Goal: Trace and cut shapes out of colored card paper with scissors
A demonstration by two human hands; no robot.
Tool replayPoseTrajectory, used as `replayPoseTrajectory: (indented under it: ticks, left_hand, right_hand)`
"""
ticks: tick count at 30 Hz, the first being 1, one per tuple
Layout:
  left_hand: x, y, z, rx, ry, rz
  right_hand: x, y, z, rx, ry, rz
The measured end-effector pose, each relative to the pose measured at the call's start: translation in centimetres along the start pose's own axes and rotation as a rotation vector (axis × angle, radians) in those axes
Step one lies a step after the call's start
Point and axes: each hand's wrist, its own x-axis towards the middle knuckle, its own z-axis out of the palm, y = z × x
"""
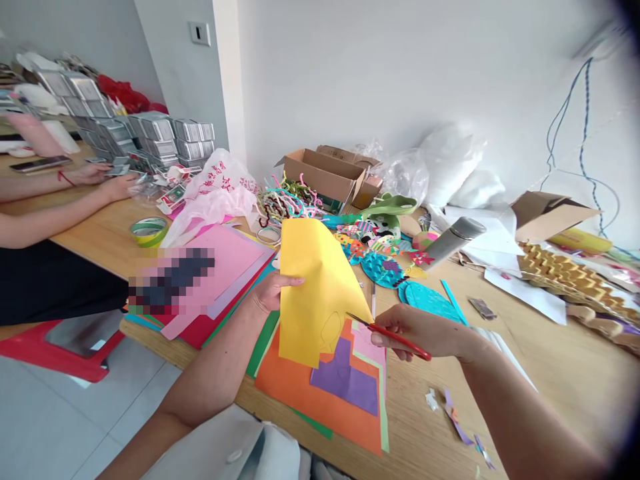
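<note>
My left hand (pixel 274 289) grips the left edge of a yellow paper sheet (pixel 305 300), thumb on its face. An outline is drawn near the sheet's lower right. My right hand (pixel 407 330) holds red-handled scissors (pixel 400 341), whose dark blades reach the sheet's right edge by the outline. Whether the blades are parted I cannot tell. Below the yellow sheet, an orange sheet (pixel 300 392) and a cut purple piece (pixel 350 383) lie on the table. Pink and green paper edges show beside them.
Pink sheets (pixel 235 257) are stacked to the left, near a tape roll (pixel 149 231). Another person's hands (pixel 113 183) work at the far left. Behind stand cardboard boxes (pixel 325 173) and a grey bottle (pixel 455 243). Paper scraps (pixel 455 417) lie at right front.
</note>
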Motion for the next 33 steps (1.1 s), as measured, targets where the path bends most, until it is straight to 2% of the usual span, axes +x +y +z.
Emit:
replayPoseTrajectory:
  ticks: [13,20,25,33]
  left_hand:
    - [0.1,0.0,-0.3,0.040,0.010,0.010]
    - [-0.7,-0.3,0.1,-0.026,-0.024,0.081]
    - [-1.1,0.0,0.6,-0.062,-0.098,0.044]
    - [-1.0,0.2,1.0,-0.030,-0.110,-0.010]
  right_hand:
    - [0.4,-1.1,-0.6,-0.095,-0.042,-0.012]
    - [0.1,-1.1,-0.8,-0.085,-0.066,0.000]
    - [-0.1,-1.3,-0.9,-0.064,-0.060,0.003]
    - [-0.5,-1.9,-1.0,-0.135,-0.073,0.001]
